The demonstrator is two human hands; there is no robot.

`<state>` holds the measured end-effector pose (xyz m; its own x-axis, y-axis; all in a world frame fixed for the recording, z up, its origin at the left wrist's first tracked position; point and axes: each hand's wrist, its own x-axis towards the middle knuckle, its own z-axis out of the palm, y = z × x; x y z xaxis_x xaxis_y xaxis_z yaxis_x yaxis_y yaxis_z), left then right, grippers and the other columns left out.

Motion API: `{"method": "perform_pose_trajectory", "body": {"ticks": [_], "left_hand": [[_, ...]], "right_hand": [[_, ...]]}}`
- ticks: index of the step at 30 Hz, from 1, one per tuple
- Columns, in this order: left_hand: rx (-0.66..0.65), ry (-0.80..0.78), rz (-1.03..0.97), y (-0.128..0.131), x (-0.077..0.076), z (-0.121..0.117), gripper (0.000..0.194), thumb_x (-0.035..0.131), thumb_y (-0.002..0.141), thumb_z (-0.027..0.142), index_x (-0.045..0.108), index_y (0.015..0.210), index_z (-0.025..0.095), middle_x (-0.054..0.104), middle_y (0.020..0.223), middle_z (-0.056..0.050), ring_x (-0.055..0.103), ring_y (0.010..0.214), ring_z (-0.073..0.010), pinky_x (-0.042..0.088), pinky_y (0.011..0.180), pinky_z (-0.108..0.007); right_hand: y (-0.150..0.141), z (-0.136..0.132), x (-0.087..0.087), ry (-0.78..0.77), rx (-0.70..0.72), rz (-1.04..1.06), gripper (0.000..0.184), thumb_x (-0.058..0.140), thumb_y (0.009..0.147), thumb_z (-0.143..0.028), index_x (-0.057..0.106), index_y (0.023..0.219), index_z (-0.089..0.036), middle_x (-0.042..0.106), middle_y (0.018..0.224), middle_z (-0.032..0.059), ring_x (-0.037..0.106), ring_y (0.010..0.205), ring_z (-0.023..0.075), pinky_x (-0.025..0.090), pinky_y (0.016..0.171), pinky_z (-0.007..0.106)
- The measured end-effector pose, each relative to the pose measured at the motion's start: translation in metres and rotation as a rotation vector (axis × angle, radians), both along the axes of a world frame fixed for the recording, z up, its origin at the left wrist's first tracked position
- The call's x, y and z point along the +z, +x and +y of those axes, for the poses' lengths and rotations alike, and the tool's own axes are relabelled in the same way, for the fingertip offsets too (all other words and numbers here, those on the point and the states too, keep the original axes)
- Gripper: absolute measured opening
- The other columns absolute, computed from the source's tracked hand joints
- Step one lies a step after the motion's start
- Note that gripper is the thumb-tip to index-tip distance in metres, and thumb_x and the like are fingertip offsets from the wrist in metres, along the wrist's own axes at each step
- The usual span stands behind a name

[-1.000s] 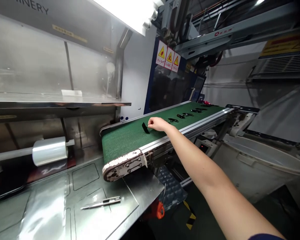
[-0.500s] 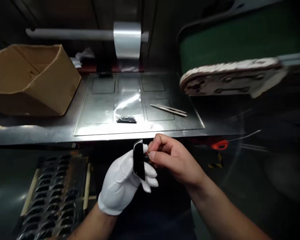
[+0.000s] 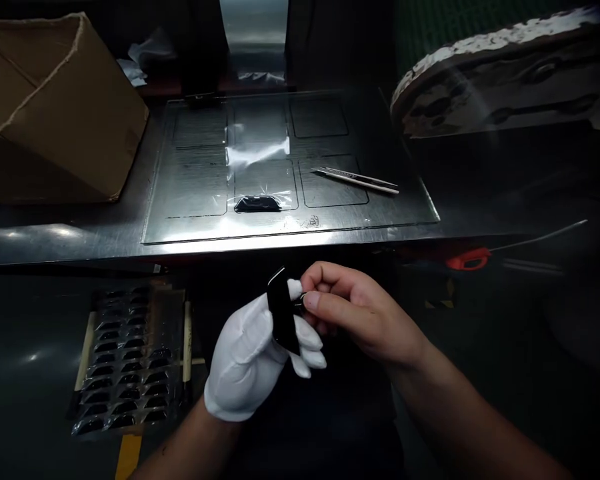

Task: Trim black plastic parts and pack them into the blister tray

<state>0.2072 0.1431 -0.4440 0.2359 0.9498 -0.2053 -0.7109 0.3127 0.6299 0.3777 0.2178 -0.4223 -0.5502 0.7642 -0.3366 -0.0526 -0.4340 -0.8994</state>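
My left hand (image 3: pixel 255 353), in a white glove, grips a glossy black panel (image 3: pixel 282 313) with a slanted outline, held upright in front of the bench edge. My bare right hand (image 3: pixel 347 310) is pinched at the panel's right side, on a small dark piece that is mostly hidden by the fingers; whether it joins the panel I cannot tell. A similar black piece in clear film (image 3: pixel 258 204) lies on the glass sheet (image 3: pixel 195 200) beyond my hands. Tweezers (image 3: pixel 357 181) rest on the sheet to the right.
A cardboard box (image 3: pixel 80 127) stands at the left of the metal bench (image 3: pixel 55 237). Below it, a clear tray (image 3: pixel 173 320) carries several rows of black pieces. A white-edged machine part (image 3: pixel 485 87) juts in at upper right, with an orange-handled tool (image 3: pixel 470 259) below.
The view has tilted down and come nearer, so the bench items appear higher and larger. Both hands keep their hold on the black panel and small piece, with the panel tilted slightly more.
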Motion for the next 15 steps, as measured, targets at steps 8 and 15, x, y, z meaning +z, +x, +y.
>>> {"method": "perform_pose_trajectory", "body": {"ticks": [8, 15], "left_hand": [[-0.028, -0.120, -0.025, -0.001, -0.018, 0.001, 0.060, 0.045, 0.104, 0.061, 0.068, 0.132, 0.013, 0.080, 0.091, -0.014, 0.079, 0.075, -0.0221, 0.060, 0.058, -0.023], [-0.013, -0.080, -0.191, -0.002, -0.027, 0.000, 0.042, 0.062, 0.101, 0.039, 0.066, 0.139, 0.021, 0.081, 0.096, -0.008, 0.079, 0.083, -0.0205, 0.062, 0.066, -0.024]], "right_hand": [[0.011, 0.001, -0.003, 0.408, -0.020, -0.119, 0.009, 0.068, 0.098, -0.028, 0.070, 0.105, -0.023, 0.074, 0.083, 0.0007, 0.070, 0.070, 0.0133, 0.058, 0.063, 0.024], [0.027, 0.005, -0.023, 1.166, 0.193, -0.183, 0.028, 0.061, 0.098, -0.007, 0.068, 0.120, -0.021, 0.073, 0.120, 0.0102, 0.071, 0.109, 0.0186, 0.060, 0.091, 0.030]]}}
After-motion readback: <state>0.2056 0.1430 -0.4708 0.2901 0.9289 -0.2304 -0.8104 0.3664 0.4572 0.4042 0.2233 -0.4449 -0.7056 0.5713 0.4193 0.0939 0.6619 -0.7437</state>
